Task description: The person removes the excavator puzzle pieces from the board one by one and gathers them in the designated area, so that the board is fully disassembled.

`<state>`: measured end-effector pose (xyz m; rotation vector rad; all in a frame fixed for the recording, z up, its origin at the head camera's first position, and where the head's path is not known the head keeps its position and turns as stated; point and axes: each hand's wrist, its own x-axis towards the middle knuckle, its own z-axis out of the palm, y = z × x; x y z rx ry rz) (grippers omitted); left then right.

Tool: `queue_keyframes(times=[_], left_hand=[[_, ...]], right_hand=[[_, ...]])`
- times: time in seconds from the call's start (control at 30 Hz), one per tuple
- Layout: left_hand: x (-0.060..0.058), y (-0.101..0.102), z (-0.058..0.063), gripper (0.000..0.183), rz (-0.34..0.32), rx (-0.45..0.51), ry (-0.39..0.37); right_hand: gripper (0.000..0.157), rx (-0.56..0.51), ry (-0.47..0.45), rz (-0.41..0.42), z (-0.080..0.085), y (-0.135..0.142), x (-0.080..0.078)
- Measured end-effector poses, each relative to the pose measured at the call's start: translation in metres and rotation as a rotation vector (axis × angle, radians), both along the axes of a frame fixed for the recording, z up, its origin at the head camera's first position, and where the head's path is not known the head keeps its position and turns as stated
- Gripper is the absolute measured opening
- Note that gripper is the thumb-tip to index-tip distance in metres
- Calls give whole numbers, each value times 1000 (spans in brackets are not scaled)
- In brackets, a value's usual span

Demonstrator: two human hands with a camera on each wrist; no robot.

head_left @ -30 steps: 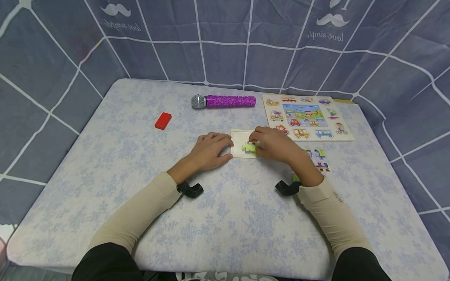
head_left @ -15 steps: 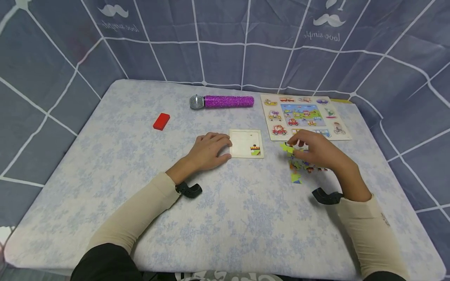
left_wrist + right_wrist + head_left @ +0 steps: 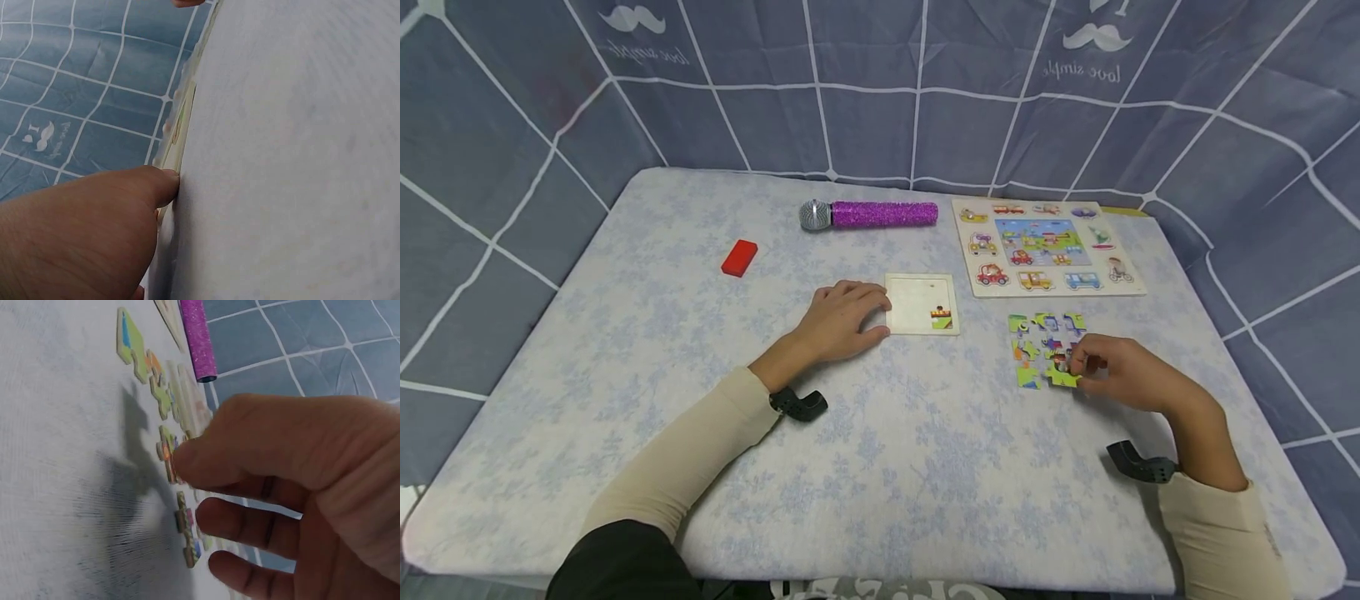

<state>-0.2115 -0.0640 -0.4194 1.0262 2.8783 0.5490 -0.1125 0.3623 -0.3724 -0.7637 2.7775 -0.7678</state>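
In the head view my left hand (image 3: 847,321) rests at the left edge of a small wooden puzzle tray (image 3: 910,304), thumb and fingers spread apart. One puzzle corner piece (image 3: 942,322) lies in the tray's lower right corner, green with a dark picture. Farther right, my right hand (image 3: 1123,371) pinches a lime-green puzzle piece (image 3: 1062,378) at the near side of a cluster of jigsaw pieces (image 3: 1028,377). The right wrist view shows the thumb (image 3: 194,464) over the pieces, with the other fingers curled. In the left wrist view the left thumb (image 3: 164,185) touches the tray's edge.
A larger wooden vehicle puzzle board (image 3: 981,291) lies at the back right. Left of it is a glittery purple microphone (image 3: 883,214). A red block (image 3: 740,258) sits on the left of the cloth-covered table (image 3: 850,475). A grey-blue curtain (image 3: 872,125) hangs behind.
My right hand has moved from the tray to the right, then toward me, carrying the lime-green piece to the cluster's near side. The left hand has stayed at the tray.
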Motion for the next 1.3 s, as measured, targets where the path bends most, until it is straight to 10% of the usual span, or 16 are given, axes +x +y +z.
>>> queue_keyframes(times=[1.3], left_hand=[[-1,-1,-1,41,-4,-4,6]], right_hand=[[24,73,-97,-80,0,-2,0]])
